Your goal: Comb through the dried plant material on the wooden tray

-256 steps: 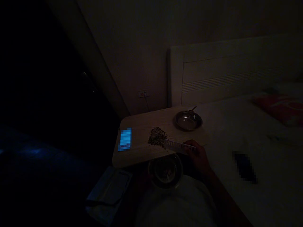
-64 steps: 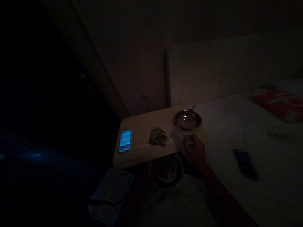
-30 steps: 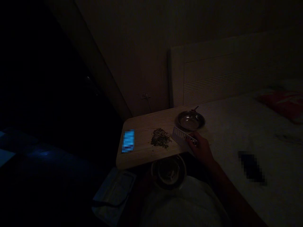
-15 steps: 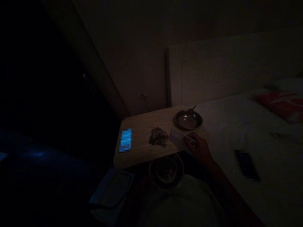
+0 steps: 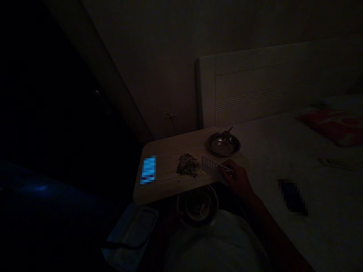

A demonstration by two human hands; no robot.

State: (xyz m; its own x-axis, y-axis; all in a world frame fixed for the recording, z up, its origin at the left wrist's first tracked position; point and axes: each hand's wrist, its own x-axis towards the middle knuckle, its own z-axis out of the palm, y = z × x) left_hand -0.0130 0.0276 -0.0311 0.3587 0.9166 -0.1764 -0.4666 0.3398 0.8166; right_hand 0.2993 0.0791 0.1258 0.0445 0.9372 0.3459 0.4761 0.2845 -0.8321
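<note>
My right hand [image 5: 234, 175] is closed around a flat white slotted piece [image 5: 211, 166], its exact kind unclear in the dark. The slotted end points left, close to the right side of a heap of small dark bits [image 5: 187, 165] that look like seeds or grains. Below the table's front edge, over my lap, is a round metal bowl [image 5: 217, 204] with something pale inside. At the bowl's left rim my left hand [image 5: 176, 216] seems closed on it; its fingers are mostly lost in shadow.
The small wooden table [image 5: 163, 151] holds a steel bowl [image 5: 224, 153] with a utensil handle behind it, and a glowing blurred phone-like screen [image 5: 148, 170]. To the right is a bed [image 5: 331, 170] with a dark blurred object [image 5: 292, 197] and red cloth [image 5: 331, 124]. A bag-like item [image 5: 130, 226] lies lower left.
The view has shifted slightly. Both hands keep nearly the same places, with the slotted piece still beside the heap and the bowl still below the table's edge.
</note>
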